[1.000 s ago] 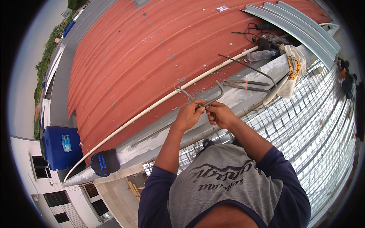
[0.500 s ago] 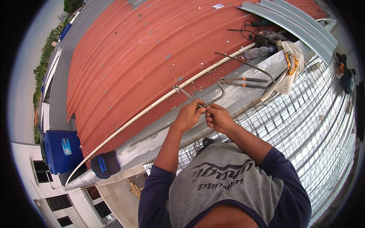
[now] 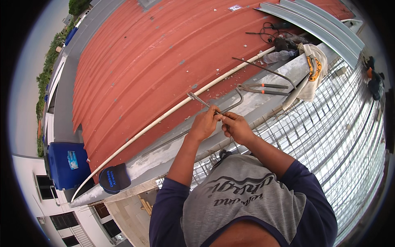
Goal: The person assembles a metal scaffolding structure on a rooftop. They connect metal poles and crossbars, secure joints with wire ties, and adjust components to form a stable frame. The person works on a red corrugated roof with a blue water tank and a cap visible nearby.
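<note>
In the middle, above the grey concrete ledge, my left hand point(image 3: 204, 125) is closed on a bent steel rod point(image 3: 236, 106). One hooked end of the rod rises to the right, and a narrow looped end reaches up and left to the white pipe point(image 3: 164, 117). My right hand point(image 3: 238, 128) is pinched, its thumb and fingertips meeting the left fingers close to the rod. Whatever lies in that pinch is too small to make out. Pincers point(image 3: 263, 89) with black and orange handles rest on the ledge to the right, below a longer bent bar point(image 3: 267, 71).
Red corrugated roofing point(image 3: 135, 70) slopes beyond the pipe. A steel mesh point(image 3: 325, 123) spreads to the right. A white cloth point(image 3: 313, 74), a plastic bottle point(image 3: 279, 56), a corded tool point(image 3: 282, 25) and metal sheets point(image 3: 312, 24) lie upper right. A dark cap point(image 3: 114, 178) sits left, near a blue tank point(image 3: 66, 164).
My right fingers have shifted slightly up and left over the left fingertips. The rod and the things on the ledge look nearly unmoved.
</note>
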`<state>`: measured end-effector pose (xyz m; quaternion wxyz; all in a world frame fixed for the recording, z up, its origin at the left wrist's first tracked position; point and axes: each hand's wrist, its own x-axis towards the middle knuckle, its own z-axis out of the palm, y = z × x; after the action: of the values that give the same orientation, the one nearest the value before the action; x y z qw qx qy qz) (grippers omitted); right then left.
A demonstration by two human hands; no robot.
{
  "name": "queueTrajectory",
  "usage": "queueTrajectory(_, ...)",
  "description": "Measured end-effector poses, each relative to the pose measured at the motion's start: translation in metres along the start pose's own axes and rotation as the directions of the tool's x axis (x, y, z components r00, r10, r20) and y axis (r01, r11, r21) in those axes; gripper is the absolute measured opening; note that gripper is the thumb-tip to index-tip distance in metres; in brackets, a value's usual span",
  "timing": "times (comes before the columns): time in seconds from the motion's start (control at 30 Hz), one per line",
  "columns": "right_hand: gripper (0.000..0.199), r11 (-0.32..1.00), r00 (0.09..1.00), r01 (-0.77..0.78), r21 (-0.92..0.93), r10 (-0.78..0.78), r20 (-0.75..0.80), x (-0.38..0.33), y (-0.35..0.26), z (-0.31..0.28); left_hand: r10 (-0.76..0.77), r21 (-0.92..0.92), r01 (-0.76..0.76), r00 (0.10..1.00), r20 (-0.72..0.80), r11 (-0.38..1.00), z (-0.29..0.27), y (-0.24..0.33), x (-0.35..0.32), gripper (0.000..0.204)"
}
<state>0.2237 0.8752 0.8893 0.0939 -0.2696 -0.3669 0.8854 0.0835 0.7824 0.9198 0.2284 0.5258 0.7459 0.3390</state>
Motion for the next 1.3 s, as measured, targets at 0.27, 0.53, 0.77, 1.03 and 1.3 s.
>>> queueTrajectory(0.27, 0.031, 0.902, 0.96, 0.139, -0.41, -0.223, -0.167, -0.007, -0.002, 0.002, -0.07, -0.066, 0.073, 0.996, 0.047, 0.995, 0.001, 0.007, 0.006, 0.025)
queueTrajectory(0.53, 0.031, 0.87, 0.95, 0.209, -0.448, -0.289, -0.118, -0.002, 0.007, -0.009, -0.099, -0.176, 0.113, 0.991, 0.087, 0.978, 0.005, 0.01, 0.006, 0.031)
queueTrajectory(0.77, 0.025, 0.795, 0.924, 0.274, -0.541, -0.374, -0.083, -0.002, 0.013, -0.008, 0.044, -0.077, -0.047, 0.998, -0.038, 0.996, 0.012, 0.009, -0.003, 0.033)
queueTrajectory(1.03, 0.022, 0.725, 0.899, 0.323, -0.608, -0.436, -0.043, -0.004, 0.014, -0.002, 0.009, -0.02, -0.009, 1.0, -0.025, 1.0, 0.003, 0.025, -0.013, 0.036)
queueTrajectory(1.3, 0.019, 0.676, 0.89, 0.324, -0.661, -0.456, -0.03, -0.008, 0.011, 0.004, -0.029, -0.219, 0.046, 0.996, 0.078, 0.975, -0.005, 0.013, -0.016, 0.039)
